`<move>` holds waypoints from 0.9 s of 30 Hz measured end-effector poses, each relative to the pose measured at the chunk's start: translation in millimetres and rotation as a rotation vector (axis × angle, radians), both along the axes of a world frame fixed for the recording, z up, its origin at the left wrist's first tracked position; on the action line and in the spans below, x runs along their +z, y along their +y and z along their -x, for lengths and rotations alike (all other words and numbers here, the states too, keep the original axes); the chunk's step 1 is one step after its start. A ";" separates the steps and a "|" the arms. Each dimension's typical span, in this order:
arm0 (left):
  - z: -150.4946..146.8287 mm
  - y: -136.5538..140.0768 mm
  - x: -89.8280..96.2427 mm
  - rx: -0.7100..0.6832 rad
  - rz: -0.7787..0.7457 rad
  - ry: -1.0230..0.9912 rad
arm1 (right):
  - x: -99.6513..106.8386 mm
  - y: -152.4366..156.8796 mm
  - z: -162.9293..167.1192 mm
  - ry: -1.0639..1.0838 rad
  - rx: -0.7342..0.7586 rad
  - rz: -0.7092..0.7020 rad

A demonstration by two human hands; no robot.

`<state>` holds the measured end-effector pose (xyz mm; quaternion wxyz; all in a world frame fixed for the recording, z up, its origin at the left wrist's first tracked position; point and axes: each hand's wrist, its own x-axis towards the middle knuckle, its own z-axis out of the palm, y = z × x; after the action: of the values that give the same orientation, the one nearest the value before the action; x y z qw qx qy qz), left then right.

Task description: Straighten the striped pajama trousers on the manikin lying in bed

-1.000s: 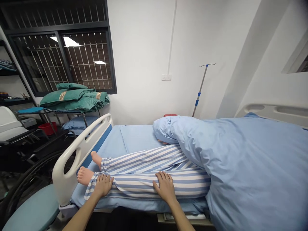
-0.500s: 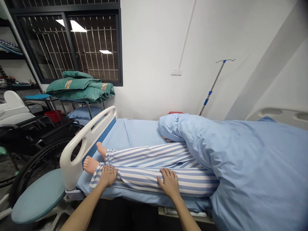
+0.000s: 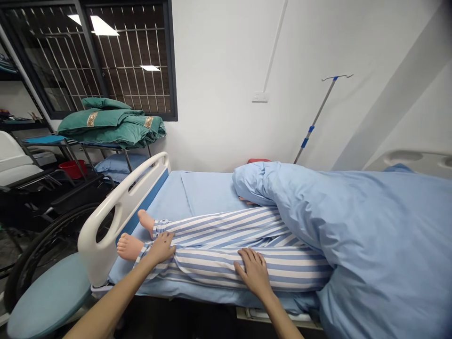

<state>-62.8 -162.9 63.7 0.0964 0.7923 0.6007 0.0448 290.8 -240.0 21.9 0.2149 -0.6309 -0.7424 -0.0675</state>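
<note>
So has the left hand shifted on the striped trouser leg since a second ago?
Yes. The left hand has slid up over the striped trouser leg at the ankle, toward the far leg; earlier it lay lower, nearer the mattress edge.

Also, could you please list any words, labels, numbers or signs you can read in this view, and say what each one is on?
No text here can be read.
Green folded bedding: two tan patches with a pattern or mark, too small and blurred to read.
Striped pyjama trousers, blue quilt, footboard: no lettering visible.

Striped cloth trousers (image 3: pixel 226 245), matt blue cotton quilt (image 3: pixel 370 235), glossy white plastic footboard (image 3: pixel 113 212).
</note>
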 end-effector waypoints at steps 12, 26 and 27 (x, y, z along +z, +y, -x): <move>17.2 108.0 -45.3 0.018 -0.037 0.296 | 31.8 99.0 27.9 0.336 0.196 0.576; 22.9 141.4 -13.7 -0.006 0.168 0.475 | -22.1 185.2 59.7 0.540 0.456 1.391; 21.6 145.3 -2.4 -0.011 0.168 0.489 | -29.0 183.9 58.9 0.589 0.451 1.407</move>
<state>-84.4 -17.7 61.3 0.0141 0.7721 0.6035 -0.1986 231.9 -56.1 -7.1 -0.0379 -0.4450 -0.6334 0.6320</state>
